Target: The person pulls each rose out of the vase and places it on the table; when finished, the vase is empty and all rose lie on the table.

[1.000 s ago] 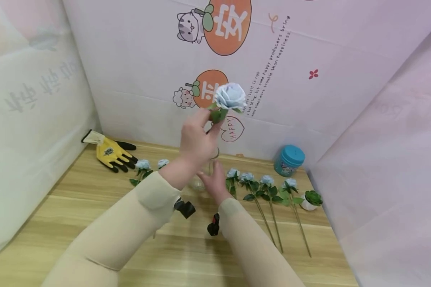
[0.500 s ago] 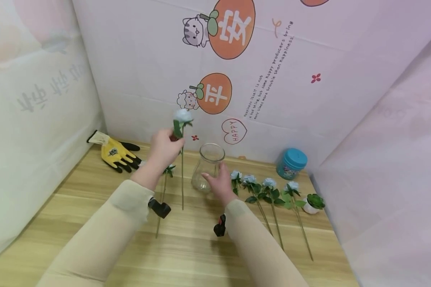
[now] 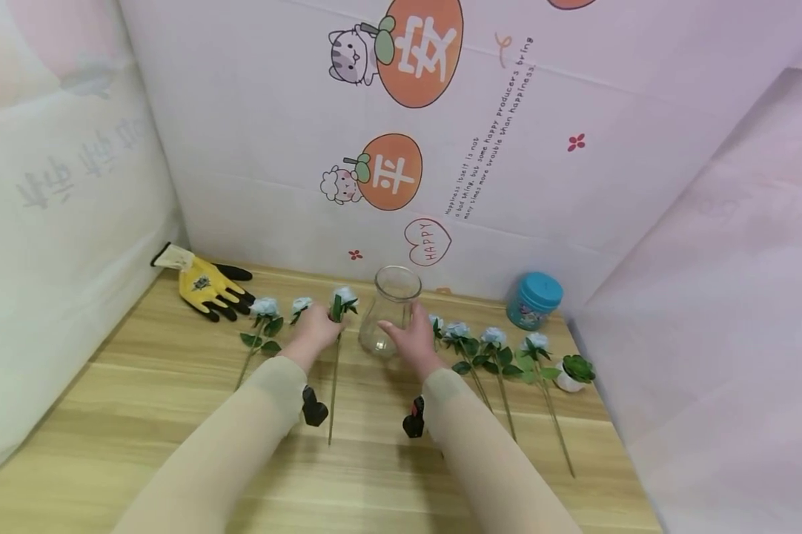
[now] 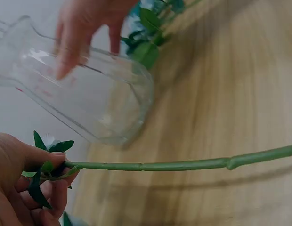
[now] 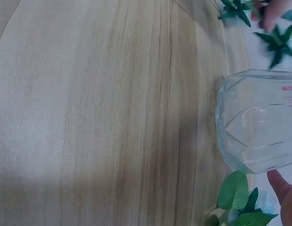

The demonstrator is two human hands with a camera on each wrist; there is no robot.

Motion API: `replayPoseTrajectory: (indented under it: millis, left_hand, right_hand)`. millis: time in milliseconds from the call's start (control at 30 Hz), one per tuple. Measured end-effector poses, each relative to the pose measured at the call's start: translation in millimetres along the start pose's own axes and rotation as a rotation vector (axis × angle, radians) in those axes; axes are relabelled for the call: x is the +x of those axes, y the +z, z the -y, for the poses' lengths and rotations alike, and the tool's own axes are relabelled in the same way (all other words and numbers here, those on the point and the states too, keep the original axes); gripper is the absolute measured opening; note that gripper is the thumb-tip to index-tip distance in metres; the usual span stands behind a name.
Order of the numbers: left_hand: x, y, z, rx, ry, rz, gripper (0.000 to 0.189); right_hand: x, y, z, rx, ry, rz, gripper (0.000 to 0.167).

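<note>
My left hand (image 3: 313, 332) pinches a pale blue artificial rose (image 3: 345, 297) just below its bloom, among the green leaves. In the left wrist view its long green stem (image 4: 188, 165) runs out to the right from the fingers. A clear glass vase (image 3: 378, 326) with a wide rim stands right of that rose. My right hand (image 3: 416, 340) grips the vase from its right side, thumb in front. No stem shows inside the vase. Another blue rose (image 3: 301, 305) lies partly hidden behind my left hand.
Several blue roses (image 3: 494, 337) lie in a row at the right, one more rose (image 3: 264, 307) at the left. Yellow-black gloves (image 3: 207, 285), a turquoise tub (image 3: 535, 300) and a small potted plant (image 3: 576, 372) stand or lie near the table (image 3: 368, 482) edges. A printed curtain (image 3: 274, 148) rises behind.
My left hand has moved from above the vase to the left and down, carrying the rose to the tabletop beside the vase. The right hand still holds the vase.
</note>
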State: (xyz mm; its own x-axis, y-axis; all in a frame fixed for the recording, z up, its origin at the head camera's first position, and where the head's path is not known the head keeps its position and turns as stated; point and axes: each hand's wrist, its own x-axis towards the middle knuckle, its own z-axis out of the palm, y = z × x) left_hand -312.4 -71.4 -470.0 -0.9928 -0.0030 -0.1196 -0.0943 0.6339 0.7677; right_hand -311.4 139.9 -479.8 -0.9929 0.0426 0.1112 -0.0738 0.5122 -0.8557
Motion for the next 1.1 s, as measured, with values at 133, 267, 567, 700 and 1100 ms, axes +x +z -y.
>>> replayPoseTrajectory:
  millis: [133, 267, 567, 700, 1100]
  left_hand:
    - [2.5, 10.2, 12.6, 0.028, -0.04, 0.003, 0.016]
    - [4.3, 18.2, 22.8, 0.032, -0.058, -0.037, 0.013]
    - [1.4, 17.9, 21.0, -0.024, -0.055, -0.043, 0.018]
    - [0.0, 10.9, 15.5, 0.018, -0.054, -0.01, 0.041]
    - [-1.0, -25.8, -13.2, 0.24, 0.266, -0.083, 0.074]
  right_hand:
    - [-0.3, 0.8, 1.4, 0.006, 0.003, -0.002, 0.082]
    - [0.2, 3.6, 2.4, -0.005, 0.009, 0.012, 0.084]
    - [0.3, 5.2, 3.7, -0.016, 0.008, 0.006, 0.085]
    - [4.6, 4.5, 5.2, -0.037, 0.016, 0.008, 0.085]
    - [9.0, -18.1, 11.6, -0.112, -0.028, 0.124, 0.104]
